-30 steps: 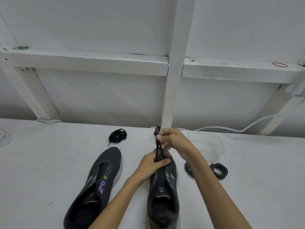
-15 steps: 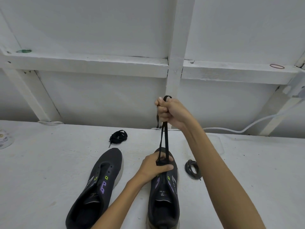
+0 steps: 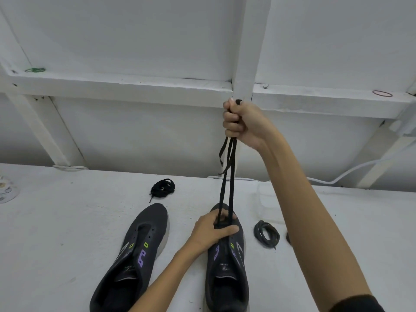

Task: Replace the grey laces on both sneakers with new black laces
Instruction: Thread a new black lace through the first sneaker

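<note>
The right hand (image 3: 243, 124) has its grip clenched in a fist round both strands of the black lace (image 3: 227, 176), held taut toward 12 o'clock. The left hand (image 3: 213, 230) clamps the sneaker (image 3: 227, 273) at its toe eyelets, fingers curled. An uneven pull could leave one end short. A slack left hold would let the sneaker lift off the bench (image 3: 67, 221). The other sneaker (image 3: 135, 251) lies unlaced at 9 o'clock.

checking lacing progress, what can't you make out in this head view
Head view: eyelets the black lace enters, covered by the left hand on the right sneaker.
Head view: lace length bunched inside the right hand, hidden by its fingers.
Head view: dark item beside the grey lace coil, mostly behind the right forearm.
</note>
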